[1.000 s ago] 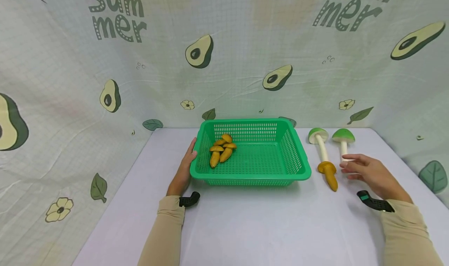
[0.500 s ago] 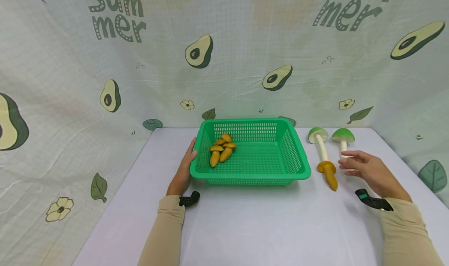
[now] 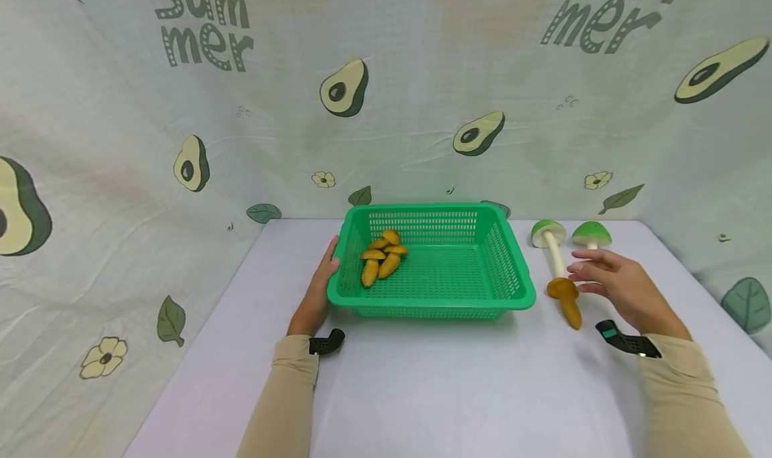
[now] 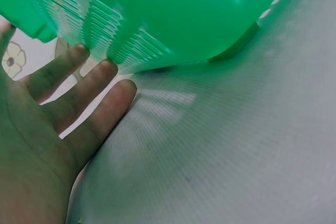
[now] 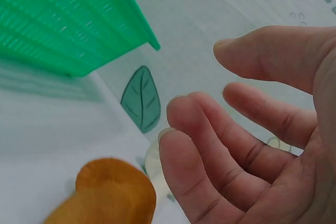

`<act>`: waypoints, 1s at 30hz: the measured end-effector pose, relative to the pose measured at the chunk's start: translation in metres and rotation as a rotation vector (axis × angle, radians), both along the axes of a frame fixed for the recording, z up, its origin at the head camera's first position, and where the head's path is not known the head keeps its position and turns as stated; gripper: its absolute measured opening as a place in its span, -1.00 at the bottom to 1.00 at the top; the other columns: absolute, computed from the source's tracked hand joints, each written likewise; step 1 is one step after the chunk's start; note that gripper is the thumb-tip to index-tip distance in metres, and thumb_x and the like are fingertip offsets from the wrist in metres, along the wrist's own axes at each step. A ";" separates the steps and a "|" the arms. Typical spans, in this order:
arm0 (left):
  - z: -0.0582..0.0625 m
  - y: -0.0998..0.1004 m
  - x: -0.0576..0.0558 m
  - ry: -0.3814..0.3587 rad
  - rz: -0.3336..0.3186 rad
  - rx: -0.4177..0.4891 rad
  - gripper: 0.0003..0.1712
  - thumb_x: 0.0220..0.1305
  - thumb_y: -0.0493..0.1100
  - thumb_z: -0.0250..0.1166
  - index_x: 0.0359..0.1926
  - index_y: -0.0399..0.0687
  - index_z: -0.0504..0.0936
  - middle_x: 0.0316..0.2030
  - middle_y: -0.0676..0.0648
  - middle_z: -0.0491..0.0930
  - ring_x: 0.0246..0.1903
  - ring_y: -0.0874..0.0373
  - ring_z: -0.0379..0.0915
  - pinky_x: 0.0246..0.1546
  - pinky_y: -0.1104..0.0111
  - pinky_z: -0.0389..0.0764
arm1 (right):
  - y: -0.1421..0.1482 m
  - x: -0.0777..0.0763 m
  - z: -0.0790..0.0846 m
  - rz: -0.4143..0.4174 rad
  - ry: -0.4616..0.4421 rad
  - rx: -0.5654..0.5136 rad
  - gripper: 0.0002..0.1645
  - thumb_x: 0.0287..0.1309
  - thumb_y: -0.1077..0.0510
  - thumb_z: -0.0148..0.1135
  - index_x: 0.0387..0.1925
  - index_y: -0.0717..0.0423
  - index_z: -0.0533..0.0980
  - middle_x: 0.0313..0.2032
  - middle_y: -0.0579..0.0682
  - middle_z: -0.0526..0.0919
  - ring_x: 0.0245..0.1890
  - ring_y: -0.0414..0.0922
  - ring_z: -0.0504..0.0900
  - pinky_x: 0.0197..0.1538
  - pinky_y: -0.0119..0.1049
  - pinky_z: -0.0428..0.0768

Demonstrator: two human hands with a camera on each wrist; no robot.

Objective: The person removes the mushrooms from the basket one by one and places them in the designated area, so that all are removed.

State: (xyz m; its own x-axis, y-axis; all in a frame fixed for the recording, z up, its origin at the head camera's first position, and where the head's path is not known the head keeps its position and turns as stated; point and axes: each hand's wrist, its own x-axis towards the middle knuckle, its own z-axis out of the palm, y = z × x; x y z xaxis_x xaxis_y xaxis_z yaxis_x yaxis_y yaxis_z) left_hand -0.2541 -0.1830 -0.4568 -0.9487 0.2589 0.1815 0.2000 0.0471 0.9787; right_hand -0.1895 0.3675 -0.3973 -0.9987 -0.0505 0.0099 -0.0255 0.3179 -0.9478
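My left hand [image 3: 315, 292] lies along the left side of a green plastic basket [image 3: 431, 303]. In the left wrist view its fairly straight fingers [image 4: 107, 111] reach the slotted wall. Inside the basket's left part are three yellow-brown toy mushrooms [image 3: 370, 270]. Over on the right, my right hand [image 3: 627, 290] hovers with loosely bent fingers and nothing in them. Beside its fingertips lies another brown mushroom [image 3: 569, 304], also low in the right wrist view [image 5: 113, 192]. Two green-capped white mushrooms [image 3: 547, 234] lie just behind; the hand hides most of the right one's stem [image 3: 592, 246].
A white cloth covers the table [image 3: 446, 391]. Behind it hangs a curtain [image 3: 410, 102] printed with avocados, leaves and lettering. A black strap device [image 3: 627, 340] sits at the right wrist and a similar one [image 3: 327, 342] at the left.
My right hand has shifted left and slightly away from me, from over the right green-capped mushroom's stem towards the brown mushroom. The left hand, basket and mushrooms stay in place.
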 end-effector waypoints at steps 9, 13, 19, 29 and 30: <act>0.002 0.002 0.000 0.004 0.005 0.003 -0.37 0.56 0.24 -0.20 0.56 0.60 -0.07 0.53 0.33 -0.12 0.50 0.27 -0.32 0.46 -0.06 -0.27 | -0.023 -0.015 0.017 0.034 0.013 -0.092 -0.56 0.41 0.02 0.21 0.21 0.10 0.41 -0.06 -0.12 0.66 -0.10 -0.23 0.67 -0.08 -0.41 0.64; 0.000 0.001 0.000 0.000 -0.003 0.008 -0.36 0.56 0.23 -0.20 0.57 0.56 -0.10 0.53 0.31 -0.15 0.51 0.25 -0.34 0.45 -0.07 -0.29 | -0.035 -0.025 0.023 0.080 0.001 -0.116 -0.53 0.43 0.01 0.18 0.24 0.12 0.38 -0.01 -0.11 0.64 -0.07 -0.22 0.66 -0.06 -0.38 0.64; -0.001 -0.001 0.001 0.001 0.004 0.003 -0.33 0.55 0.24 -0.20 0.59 0.52 -0.11 0.54 0.31 -0.15 0.52 0.24 -0.36 0.45 -0.06 -0.30 | -0.059 -0.043 0.036 0.112 -0.015 -0.119 -0.35 0.43 -0.04 0.19 0.35 0.26 0.30 0.07 0.07 0.57 0.01 -0.13 0.64 0.00 -0.31 0.63; -0.002 -0.001 0.000 0.008 -0.001 0.010 -0.35 0.54 0.26 -0.19 0.57 0.57 -0.10 0.53 0.33 -0.14 0.51 0.26 -0.34 0.46 -0.05 -0.29 | -0.093 -0.069 0.050 0.225 -0.033 -0.103 -0.26 0.41 -0.03 0.21 0.39 0.33 0.24 0.15 0.29 0.52 0.08 0.07 0.61 0.04 -0.19 0.62; -0.002 -0.001 0.000 0.009 -0.002 0.011 -0.34 0.55 0.26 -0.19 0.57 0.56 -0.10 0.53 0.33 -0.14 0.51 0.26 -0.34 0.46 -0.05 -0.28 | -0.096 -0.071 0.052 0.234 -0.031 -0.091 -0.27 0.41 -0.04 0.21 0.38 0.31 0.25 0.13 0.25 0.54 0.10 0.09 0.59 0.04 -0.20 0.62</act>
State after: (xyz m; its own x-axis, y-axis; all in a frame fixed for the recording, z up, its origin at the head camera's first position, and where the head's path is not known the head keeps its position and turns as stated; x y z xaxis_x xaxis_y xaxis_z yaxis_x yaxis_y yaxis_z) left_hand -0.2544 -0.1841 -0.4587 -0.9465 0.2588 0.1930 0.2092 0.0361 0.9772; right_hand -0.2601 0.2718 -0.3450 -0.9599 -0.2803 -0.0052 -0.0589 0.2197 -0.9738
